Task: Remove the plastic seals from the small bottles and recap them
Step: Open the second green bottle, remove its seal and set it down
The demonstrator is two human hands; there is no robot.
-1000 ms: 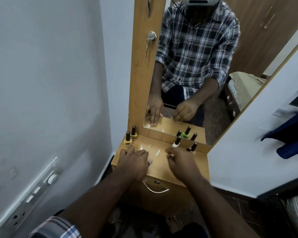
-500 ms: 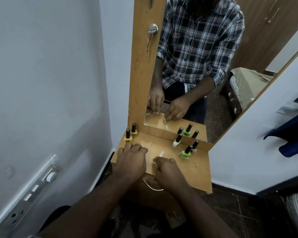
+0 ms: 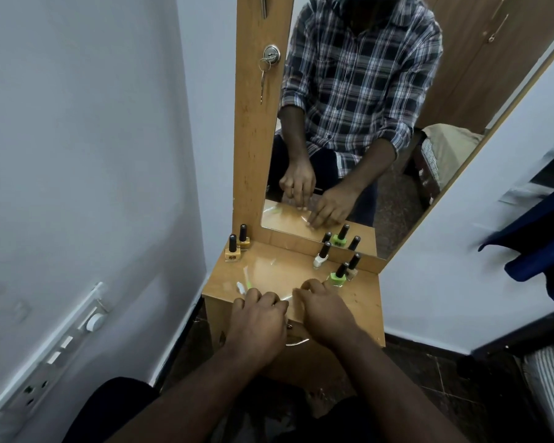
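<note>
My left hand (image 3: 259,318) and my right hand (image 3: 327,311) lie side by side at the front edge of the small wooden table top (image 3: 362,302), knuckles up. The mirror shows their fingertips down on the wood. A thin clear plastic strip (image 3: 288,298) glints between them. Loose seal scraps (image 3: 245,278) lie left of my left hand. A green bottle (image 3: 338,278), a beige bottle (image 3: 352,269) and a white bottle (image 3: 321,259) stand capped at the back right. Two yellow bottles (image 3: 233,251) stand capped at the back left.
A tall mirror (image 3: 349,123) in a wooden frame rises behind the table, with a key in its lock (image 3: 271,55). A white wall with a switch panel (image 3: 90,324) is close on the left. A drawer handle (image 3: 296,342) sits under my hands.
Both hands slid back from the middle of the table top to its front edge. The green bottle and the scraps on the left came into view. The camera tilted down.
</note>
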